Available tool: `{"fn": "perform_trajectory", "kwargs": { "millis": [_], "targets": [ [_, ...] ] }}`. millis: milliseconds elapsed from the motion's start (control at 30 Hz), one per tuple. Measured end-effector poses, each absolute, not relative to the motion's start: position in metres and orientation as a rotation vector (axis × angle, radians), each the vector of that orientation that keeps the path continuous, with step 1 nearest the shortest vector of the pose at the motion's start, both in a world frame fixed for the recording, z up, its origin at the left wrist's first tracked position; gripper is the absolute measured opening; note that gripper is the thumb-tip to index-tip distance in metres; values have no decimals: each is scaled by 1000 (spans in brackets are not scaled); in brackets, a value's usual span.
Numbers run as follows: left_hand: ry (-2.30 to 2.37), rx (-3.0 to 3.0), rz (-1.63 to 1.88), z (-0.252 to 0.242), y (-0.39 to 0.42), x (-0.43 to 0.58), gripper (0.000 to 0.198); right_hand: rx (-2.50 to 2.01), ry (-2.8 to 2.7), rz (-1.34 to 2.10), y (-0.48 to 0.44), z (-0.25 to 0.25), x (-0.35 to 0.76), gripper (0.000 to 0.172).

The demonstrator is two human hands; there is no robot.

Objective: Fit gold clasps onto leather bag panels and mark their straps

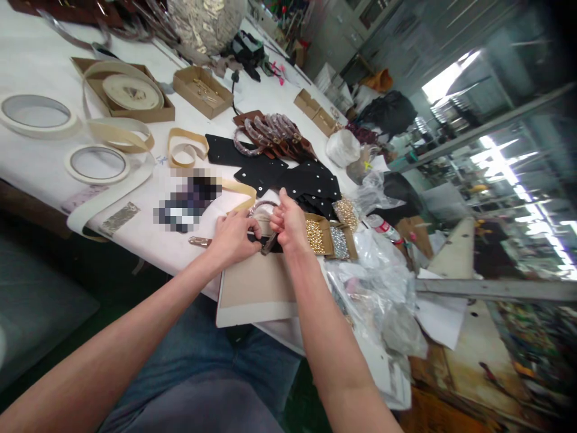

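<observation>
My left hand (237, 237) is closed, with thumb and fingers pinched at the edge of a small black piece (258, 239). Close beside it, my right hand (288, 222) is curled around a slim dark grey tool (269, 244); its kind cannot be made out, and its tip points down at the black piece. Under both hands lies a beige board (256, 282) at the table's front edge. A plastic-wrapped ring-shaped handle (264, 207) shows just behind my fingers. A slim metallic item (199, 242) lies left of my left wrist.
Boxes of gold studs (315, 236) and silver studs (339, 242) stand on the right, near crumpled plastic bags (383, 270). Black pieces with studs (311, 183) and wrapped handles (274, 132) lie behind. Tape rolls (97, 163) and a cardboard box (202, 90) occupy the left.
</observation>
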State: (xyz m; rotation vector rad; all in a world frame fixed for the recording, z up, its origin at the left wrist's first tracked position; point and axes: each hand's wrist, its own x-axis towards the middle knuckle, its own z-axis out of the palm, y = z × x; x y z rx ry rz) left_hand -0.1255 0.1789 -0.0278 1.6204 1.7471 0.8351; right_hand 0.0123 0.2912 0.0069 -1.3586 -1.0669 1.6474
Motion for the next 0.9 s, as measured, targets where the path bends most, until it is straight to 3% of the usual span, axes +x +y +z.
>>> {"fn": "perform_trajectory", "kwargs": {
  "millis": [100,233,400,667,900],
  "targets": [
    [1748,1612,876,-31,178,-124,9,-1144,-1080,1575,265,14,32,80],
    [1759,1587,890,-33,179,-123,11,-861,-1148,1154,206,15,38,72],
    [1749,1579,866,-34,179,-123,12,-817,-1247,878,169,1,22,69],
    [1715,1588,877,-38,178,-127,13,-831,-1319,837,174,-2,16,65],
    [1684,1643,809,-34,180,-130,16,-1056,-1263,1020,216,6,8,70]
  ]
}}
